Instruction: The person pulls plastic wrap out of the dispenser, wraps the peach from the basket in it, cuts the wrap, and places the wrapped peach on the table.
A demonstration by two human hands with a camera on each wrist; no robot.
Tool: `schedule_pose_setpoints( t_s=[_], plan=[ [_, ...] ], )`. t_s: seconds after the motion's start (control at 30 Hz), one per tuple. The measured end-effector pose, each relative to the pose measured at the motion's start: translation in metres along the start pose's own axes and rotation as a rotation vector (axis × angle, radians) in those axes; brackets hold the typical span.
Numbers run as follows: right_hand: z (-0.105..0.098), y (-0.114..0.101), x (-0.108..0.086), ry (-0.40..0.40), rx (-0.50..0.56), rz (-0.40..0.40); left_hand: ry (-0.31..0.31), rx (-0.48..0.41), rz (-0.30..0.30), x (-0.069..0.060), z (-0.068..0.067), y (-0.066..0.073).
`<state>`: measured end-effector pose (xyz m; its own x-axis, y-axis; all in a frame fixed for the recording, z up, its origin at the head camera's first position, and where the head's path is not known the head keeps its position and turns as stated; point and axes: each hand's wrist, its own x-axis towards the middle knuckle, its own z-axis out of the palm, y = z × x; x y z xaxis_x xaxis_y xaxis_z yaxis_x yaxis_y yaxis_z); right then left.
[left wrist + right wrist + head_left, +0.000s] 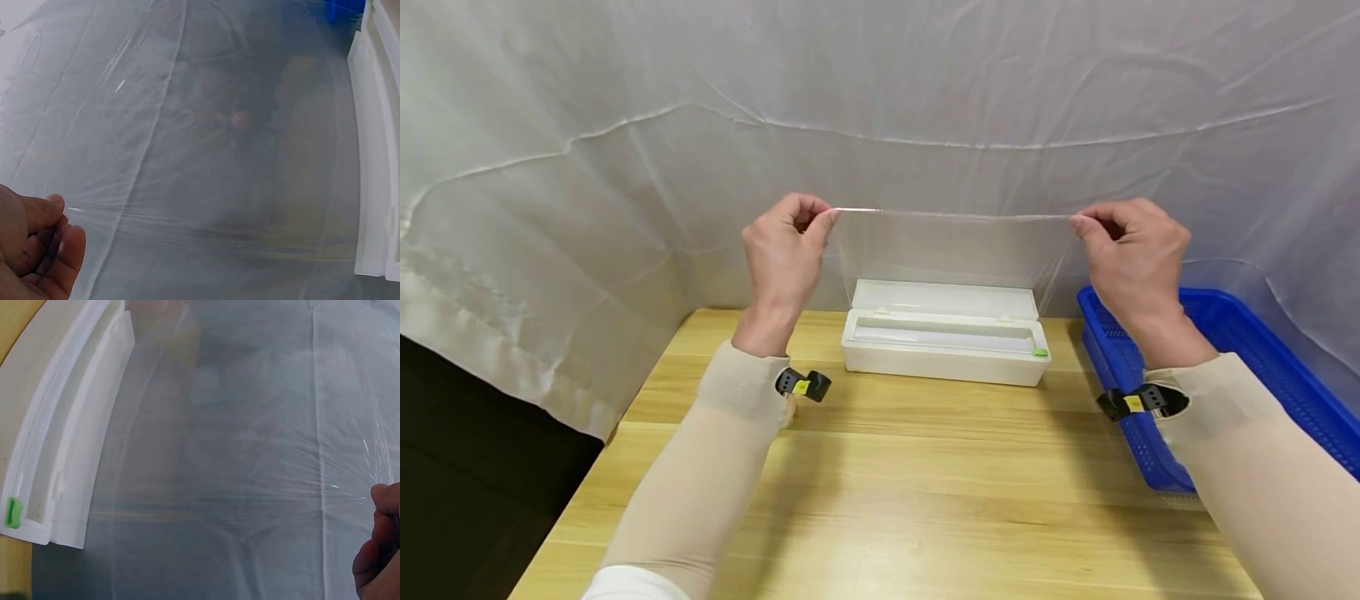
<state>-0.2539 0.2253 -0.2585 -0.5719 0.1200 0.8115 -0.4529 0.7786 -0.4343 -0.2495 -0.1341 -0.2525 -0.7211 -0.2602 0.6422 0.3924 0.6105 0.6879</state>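
A clear sheet of plastic wrap [955, 246] stretches up from a white wrap dispenser box [943, 367] on the table, its lid leaning back behind it. My left hand [786, 250] pinches the sheet's upper left corner between thumb and forefinger. At the upper right corner my right hand [1138, 254] pinches it the same way. Both hands are raised well above the box, and the top edge runs nearly level between them. In the left wrist view creases fan out from the left fingertips [56, 203]. A green slider [14, 512] sits at one end of the box.
A blue plastic basket [1262, 333] stands on the right of the wooden table [925, 500], beneath the right forearm. Pale grey fabric [925, 75] hangs behind and along the left side. A dark area lies beyond the table's left edge.
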Motion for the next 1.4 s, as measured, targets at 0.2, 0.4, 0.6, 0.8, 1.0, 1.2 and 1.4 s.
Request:
schedule_pose_setpoints(
  t_s=[0.2,0.4,0.6,0.8,1.0,1.2,1.4],
  plan=[
    [-0.007,-0.005,0.002,0.051,0.049,0.035,0.016,-0.056,0.008,-0.001,-0.005,0.008],
    [-0.013,-0.012,0.003,0.092,0.072,0.043,0.051,-0.124,0.032,-0.002,-0.012,0.014],
    [-0.019,-0.02,0.001,0.123,0.106,0.015,0.073,-0.194,0.048,-0.004,-0.02,0.019],
    [-0.026,-0.028,0.0,0.143,0.145,-0.016,0.104,-0.266,0.047,-0.008,-0.028,0.023],
    [-0.036,-0.045,-0.006,0.161,0.193,-0.033,0.122,-0.312,0.048,-0.016,-0.038,0.026],
    [-0.045,-0.053,-0.016,0.173,0.216,-0.074,0.153,-0.338,0.08,-0.024,-0.049,0.028],
    [-0.057,-0.053,-0.034,0.174,0.236,-0.141,0.158,-0.372,0.184,-0.042,-0.064,0.023]
  ],
)
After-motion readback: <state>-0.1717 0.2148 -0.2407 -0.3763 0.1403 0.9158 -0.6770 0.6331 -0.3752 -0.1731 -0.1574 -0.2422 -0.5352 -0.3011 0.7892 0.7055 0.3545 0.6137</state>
